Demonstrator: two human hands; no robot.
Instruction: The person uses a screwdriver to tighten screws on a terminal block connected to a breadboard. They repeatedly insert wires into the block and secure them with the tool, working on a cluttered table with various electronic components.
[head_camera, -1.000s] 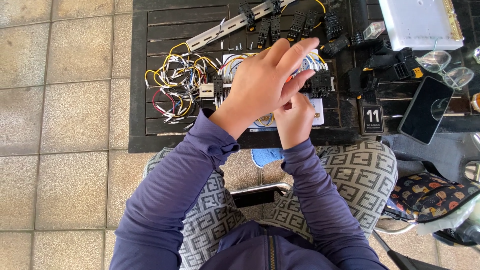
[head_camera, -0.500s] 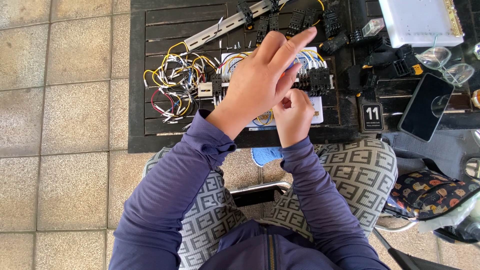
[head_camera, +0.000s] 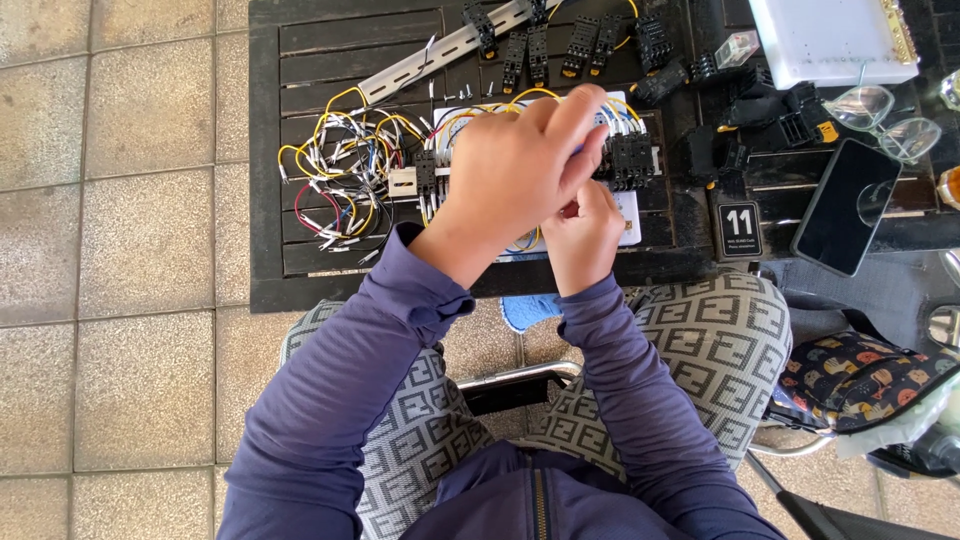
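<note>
My left hand (head_camera: 520, 170) hovers over a row of wired terminal blocks on the dark slatted table (head_camera: 300, 270), fingers bunched together and pointing right. A sliver of blue shows between its fingertips; what it is stays hidden. My right hand (head_camera: 585, 235) is curled just below and partly under the left hand, its grip hidden. A black relay socket (head_camera: 630, 160) sits right of the fingertips. A tangle of yellow, white and red wires (head_camera: 340, 170) lies to the left. A white sheet (head_camera: 632, 215) lies under the blocks.
A metal mounting rail (head_camera: 440, 55) and loose black sockets (head_camera: 580, 40) lie at the table's far side. To the right are a white box (head_camera: 830, 35), glasses (head_camera: 890, 120), a phone (head_camera: 845, 205) and a small number card (head_camera: 740, 230). A patterned bag (head_camera: 860, 365) sits beside my seat.
My left hand's fingers have shifted slightly over the right hand; both hands stay at the same spot above the blocks.
</note>
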